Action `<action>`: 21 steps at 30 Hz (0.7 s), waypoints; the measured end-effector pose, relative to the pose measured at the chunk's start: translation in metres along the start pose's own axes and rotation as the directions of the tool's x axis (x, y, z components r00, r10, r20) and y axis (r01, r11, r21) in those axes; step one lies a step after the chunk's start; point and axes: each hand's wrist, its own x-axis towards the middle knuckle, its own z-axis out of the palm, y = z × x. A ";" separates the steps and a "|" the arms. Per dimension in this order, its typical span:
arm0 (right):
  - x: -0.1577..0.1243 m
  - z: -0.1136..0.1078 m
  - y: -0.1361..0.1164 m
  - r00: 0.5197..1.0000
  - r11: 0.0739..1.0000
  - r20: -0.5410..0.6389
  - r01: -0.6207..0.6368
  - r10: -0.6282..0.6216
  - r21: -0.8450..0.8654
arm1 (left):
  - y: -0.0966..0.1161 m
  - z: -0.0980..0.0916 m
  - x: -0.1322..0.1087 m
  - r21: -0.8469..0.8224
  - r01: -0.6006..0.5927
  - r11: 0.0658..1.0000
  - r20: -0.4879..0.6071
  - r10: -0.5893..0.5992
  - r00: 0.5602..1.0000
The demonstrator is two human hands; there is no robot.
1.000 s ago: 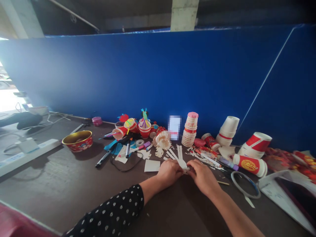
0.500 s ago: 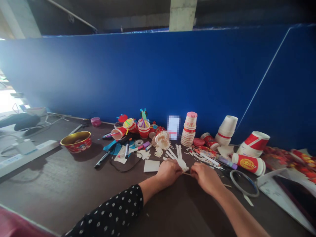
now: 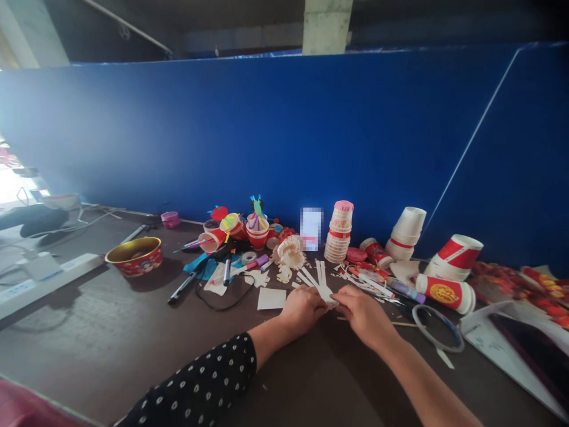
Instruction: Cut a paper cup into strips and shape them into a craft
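Between my hands is a white paper piece cut into long strips (image 3: 326,290), its strips fanning away from me over the dark table. My left hand (image 3: 303,309) is closed at its near left edge, fingertips pressed together on the paper. From the right, my right hand (image 3: 363,313) pinches the near end of the same piece. A thin pale stick (image 3: 404,324) passes beneath my right hand and shows on both sides of it; whether the fingers touch it I cannot tell. Left of my left hand lies a white paper square (image 3: 271,299).
Paper cup stacks (image 3: 338,234) stand along the blue partition (image 3: 284,130). Markers (image 3: 227,271), white paper scraps and a tape roll (image 3: 249,258) lie beyond my hands. A red bowl (image 3: 137,267) and power strip (image 3: 53,284) are left; a cable ring (image 3: 438,341) is right.
My right hand has shifted slightly left and up, its fingertips now on the paper piece. The stick that showed between my hands now lies lower, under my right hand.
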 end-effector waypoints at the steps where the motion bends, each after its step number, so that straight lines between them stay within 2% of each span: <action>1: 0.002 0.003 -0.003 1.000 1.000 0.003 0.014 -0.014 0.006 | 0.000 0.000 0.000 0.007 0.006 1.000 0.006 -0.006 1.000; 9: 0.006 0.012 -0.001 0.997 0.997 0.000 0.077 -0.077 -0.008 | 0.005 -0.006 0.000 0.023 0.032 0.999 0.052 -0.033 0.998; 21: 0.005 0.010 -0.001 0.990 0.990 -0.014 0.138 -0.138 0.000 | 0.003 -0.001 0.000 -0.015 0.074 0.997 0.005 -0.074 0.997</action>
